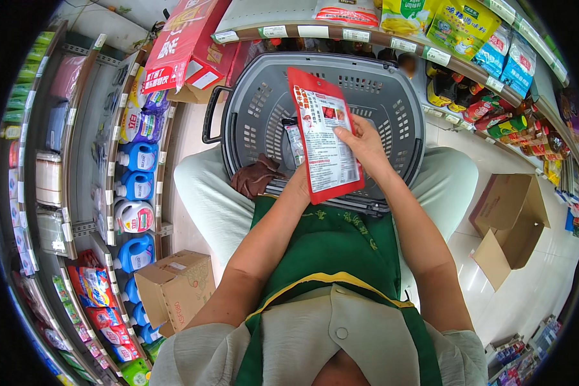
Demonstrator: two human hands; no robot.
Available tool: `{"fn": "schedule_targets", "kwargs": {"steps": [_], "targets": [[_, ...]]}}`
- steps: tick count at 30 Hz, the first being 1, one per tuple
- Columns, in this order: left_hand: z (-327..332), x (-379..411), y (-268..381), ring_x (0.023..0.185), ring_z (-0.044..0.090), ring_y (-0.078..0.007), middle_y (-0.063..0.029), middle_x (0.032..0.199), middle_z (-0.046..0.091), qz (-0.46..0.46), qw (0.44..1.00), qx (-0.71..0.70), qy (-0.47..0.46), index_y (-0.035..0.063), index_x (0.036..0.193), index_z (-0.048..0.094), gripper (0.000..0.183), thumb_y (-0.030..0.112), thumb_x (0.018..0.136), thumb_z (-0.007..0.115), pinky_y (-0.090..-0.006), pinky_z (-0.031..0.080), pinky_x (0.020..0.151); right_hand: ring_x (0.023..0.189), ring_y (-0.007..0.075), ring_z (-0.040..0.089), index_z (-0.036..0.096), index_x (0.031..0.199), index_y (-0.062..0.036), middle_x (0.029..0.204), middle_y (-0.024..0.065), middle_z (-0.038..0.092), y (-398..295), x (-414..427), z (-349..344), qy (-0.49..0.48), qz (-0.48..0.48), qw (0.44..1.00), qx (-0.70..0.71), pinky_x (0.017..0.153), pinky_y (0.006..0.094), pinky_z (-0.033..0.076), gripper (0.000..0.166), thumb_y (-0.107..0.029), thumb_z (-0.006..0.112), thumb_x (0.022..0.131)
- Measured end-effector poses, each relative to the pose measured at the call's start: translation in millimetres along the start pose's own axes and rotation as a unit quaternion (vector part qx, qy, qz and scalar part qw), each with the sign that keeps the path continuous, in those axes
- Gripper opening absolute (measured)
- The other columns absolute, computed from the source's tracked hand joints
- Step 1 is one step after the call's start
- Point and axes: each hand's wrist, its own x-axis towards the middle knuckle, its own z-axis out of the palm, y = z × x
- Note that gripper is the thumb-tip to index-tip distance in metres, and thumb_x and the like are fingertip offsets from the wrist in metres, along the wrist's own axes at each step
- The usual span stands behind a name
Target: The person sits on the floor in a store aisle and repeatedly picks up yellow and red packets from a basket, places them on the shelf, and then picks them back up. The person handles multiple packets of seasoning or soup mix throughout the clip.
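A red plastic food packet (329, 140) with a white printed panel is held upright over a grey shopping basket (280, 67). My right hand (362, 142) grips its right edge, with the thumb across the printed face. Lower down, my left hand (303, 184) is at the packet's left edge, its fingers mostly hidden behind it. Inside the basket, a smaller black-and-white packet (294, 140) lies partly behind the red one. A brown cloth (255, 176) is bunched at the basket's lower left rim. The basket stands between my bent knees.
Detergent bottles (137, 186) fill shelves on the left. An opened cardboard box (178, 289) stands beside them, another (509, 217) on the tiled floor at right. A red carton (188, 48) is at upper left. Seasoning bags (463, 29) and sauce bottles (535, 135) line the curved shelves ahead.
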Motion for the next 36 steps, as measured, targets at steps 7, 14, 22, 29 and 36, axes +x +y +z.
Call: {"fn": "schedule_targets", "kwargs": {"steps": [7,14,22,29,36], "targets": [[-3.9,-0.3,6.0,0.098,0.054,-0.0191,-0.0055,0.104,0.058,0.094,0.980,0.105,0.139,0.0067,0.110,0.050,0.039,0.029,0.080,0.061,-0.0395,0.040,0.090,0.077,0.0189,0.060,0.050,0.111,0.0052,0.090,0.0119,0.061,4.6,3.7,-11.4,-0.051,-0.001,0.996,0.079,0.068,0.0287,0.049,0.040,-0.020,0.058,0.081],[-0.7,-1.2,32.0,0.087,0.057,-0.0119,-0.0034,0.098,0.058,0.219,0.944,0.206,0.133,0.0050,0.108,0.046,0.030,0.004,0.081,0.058,-0.0269,0.046,0.079,0.075,0.0162,0.061,0.051,0.107,0.0000,0.094,0.0095,0.060,-30.2,-4.8,-21.6,-0.026,0.149,0.975,0.161,0.064,0.0292,0.053,0.033,-0.026,0.050,0.087],[0.0,-8.5,45.2,0.085,0.057,-0.0118,-0.0054,0.097,0.058,0.258,0.916,0.271,0.146,0.0043,0.107,0.044,0.029,-0.003,0.080,0.054,-0.0257,0.047,0.077,0.079,0.0177,0.060,0.049,0.106,0.0059,0.095,0.0130,0.059,-25.5,3.0,-21.3,0.030,0.148,0.942,0.301,0.072,0.0316,0.050,0.054,-0.045,0.048,0.086],[1.6,-26.0,53.3,0.096,0.055,-0.0149,-0.0057,0.105,0.057,0.163,0.953,0.244,0.079,0.0087,0.126,0.034,0.057,-0.013,0.075,0.049,-0.0305,0.045,0.082,0.081,0.0157,0.060,0.051,0.108,0.0037,0.099,0.0119,0.059,-41.6,-6.4,-16.7,0.049,0.132,0.956,0.257,0.073,0.0287,0.049,0.052,-0.044,0.046,0.087],[11.7,-24.7,69.3,0.092,0.057,-0.0157,-0.0093,0.106,0.057,0.175,0.947,0.258,0.072,0.0033,0.126,0.036,0.053,-0.013,0.076,0.047,-0.0282,0.047,0.080,0.081,0.0145,0.058,0.051,0.107,0.0040,0.095,0.0102,0.060,-22.3,3.2,-22.6,0.050,0.089,0.957,0.270,0.069,0.0275,0.048,0.042,-0.034,0.042,0.091]]}}
